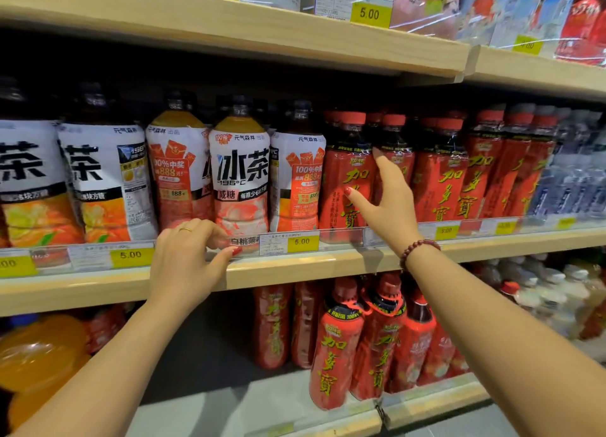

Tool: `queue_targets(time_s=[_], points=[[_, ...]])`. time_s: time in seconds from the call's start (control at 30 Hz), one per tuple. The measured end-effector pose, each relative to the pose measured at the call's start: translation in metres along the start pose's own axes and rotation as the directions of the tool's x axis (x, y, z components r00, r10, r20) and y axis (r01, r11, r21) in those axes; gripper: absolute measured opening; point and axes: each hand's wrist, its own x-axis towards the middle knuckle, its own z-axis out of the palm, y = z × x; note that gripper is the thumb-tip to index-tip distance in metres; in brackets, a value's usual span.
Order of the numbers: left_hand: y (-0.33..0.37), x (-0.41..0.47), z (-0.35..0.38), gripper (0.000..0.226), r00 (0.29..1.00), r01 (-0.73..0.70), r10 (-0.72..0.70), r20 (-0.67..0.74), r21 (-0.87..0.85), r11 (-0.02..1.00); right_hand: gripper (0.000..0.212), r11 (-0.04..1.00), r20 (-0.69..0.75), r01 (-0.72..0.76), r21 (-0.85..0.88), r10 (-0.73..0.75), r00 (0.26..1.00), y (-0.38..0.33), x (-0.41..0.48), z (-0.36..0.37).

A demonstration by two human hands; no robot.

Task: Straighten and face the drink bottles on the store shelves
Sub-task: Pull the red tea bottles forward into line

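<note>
White-labelled iced-tea bottles fill the left of the middle shelf [295, 269]. The peach one [241, 177] faces front; its neighbours on the left [178, 171] and right [296, 180] show their side labels. Red herbal-tea bottles [442, 180] stand to the right. My left hand [187, 256] rests at the shelf's front rail by the peach bottle's base, fingers curled, holding nothing that I can see. My right hand [390, 200] is spread open against a red bottle [347, 180], thumb on its label.
Yellow 5.00 price tags [301, 241] run along the rail. Clear water bottles [577, 180] stand at the far right. The shelf above [262, 39] carries wrapped multipacks. Below are more red bottles [337, 348] and orange drink bottles [39, 354], with a gap between them.
</note>
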Motion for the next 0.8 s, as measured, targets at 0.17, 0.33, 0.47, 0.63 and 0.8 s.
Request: queue_targets(time_s=[0.17,0.33,0.47,0.63,0.8], points=[[0.003,0.0,0.0,0.021,0.999,0.042,-0.042,0.007,-0.01,0.999,0.073,0.994,-0.042,-0.048,0.095,0.053,0.998,-0.001,-0.006,0.009],[0.003,0.0,0.001,0.02,0.998,0.058,-0.058,0.012,-0.012,0.998,0.072,0.994,-0.025,-0.055,0.093,0.058,0.998,0.002,-0.007,0.008],[0.001,0.002,0.002,0.021,0.999,0.041,-0.041,0.017,0.003,0.999,0.067,0.995,-0.041,-0.059,0.075,0.062,0.997,-0.002,-0.01,0.007],[-0.001,0.009,-0.001,0.02,0.994,0.019,-0.024,0.104,0.045,0.999,0.039,0.99,-0.232,0.071,0.119,-0.042,0.972,-0.018,-0.039,0.02],[0.0,-0.004,-0.01,0.019,0.993,0.006,-0.005,0.122,-0.009,1.0,0.033,0.973,-0.171,0.167,0.161,-0.139,0.975,-0.05,-0.081,0.052]])
